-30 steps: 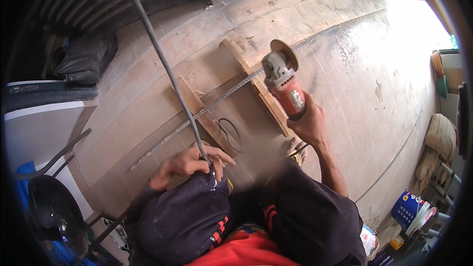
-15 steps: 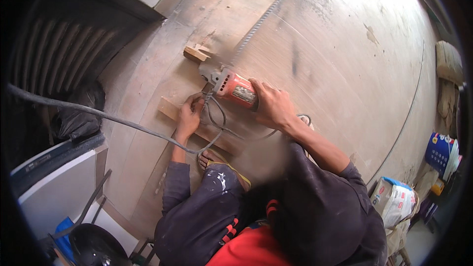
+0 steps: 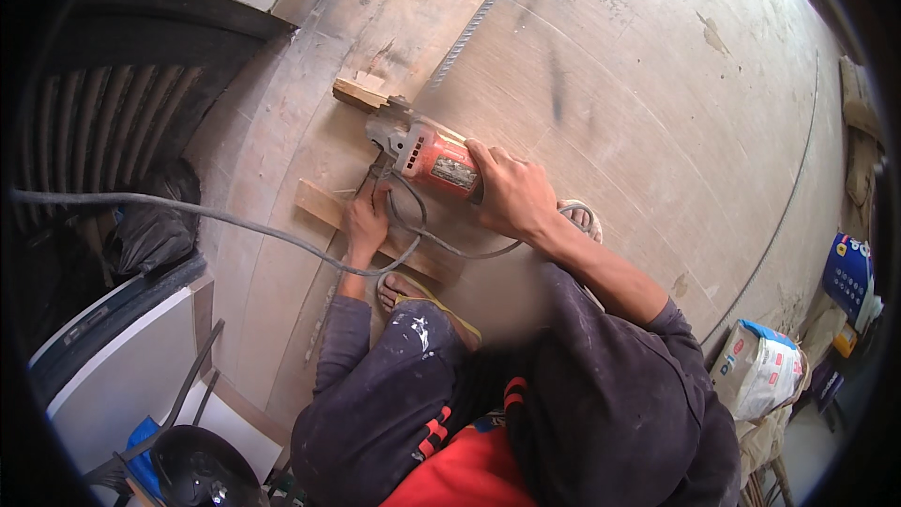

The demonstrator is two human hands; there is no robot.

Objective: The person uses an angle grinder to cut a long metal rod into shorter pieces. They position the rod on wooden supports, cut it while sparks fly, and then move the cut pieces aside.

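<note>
A red and grey angle grinder lies tilted above the floor, its body gripped by my right hand. Its head points left, and the disc is blurred. A ribbed steel rebar runs from the far edge down to the grinder, which hides part of it. Just left of the grinder head, my left hand is closed around the near stretch of the rod; its fingertips are partly hidden. A small wood block sits beyond the grinder head, and a wooden strip passes under my left hand.
A grey power cord crosses from the left and loops below the grinder, close to both hands. My sandalled feet are nearby. A dark slatted panel stands left; a paper sack and blue-white bucket are at right.
The grinder and both hands have shifted slightly left in view, as has the rebar. The right hand keeps its grip, and the blur around the disc remains.
</note>
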